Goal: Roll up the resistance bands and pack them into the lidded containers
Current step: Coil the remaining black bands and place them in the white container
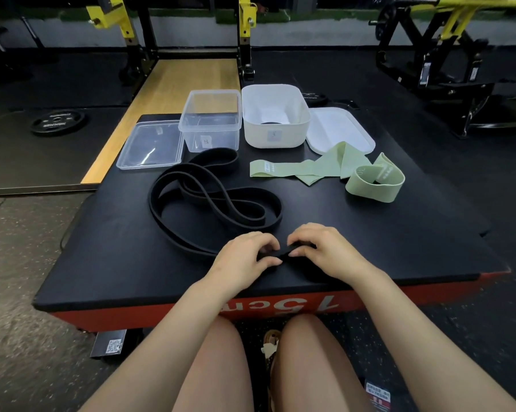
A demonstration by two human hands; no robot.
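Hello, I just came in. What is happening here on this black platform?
A person sits at a black platform and is starting to roll a long black resistance band. The left hand and right hand pinch its near end; the rest lies loose in loops. Green bands lie unrolled to the right. A clear container and a white container stand open behind, each lid beside it.

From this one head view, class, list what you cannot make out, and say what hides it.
- Labels on the clear box and the white box: too small.
- Black band end: covered by left hand and right hand.
- Dark thing in white box: wall hides most.
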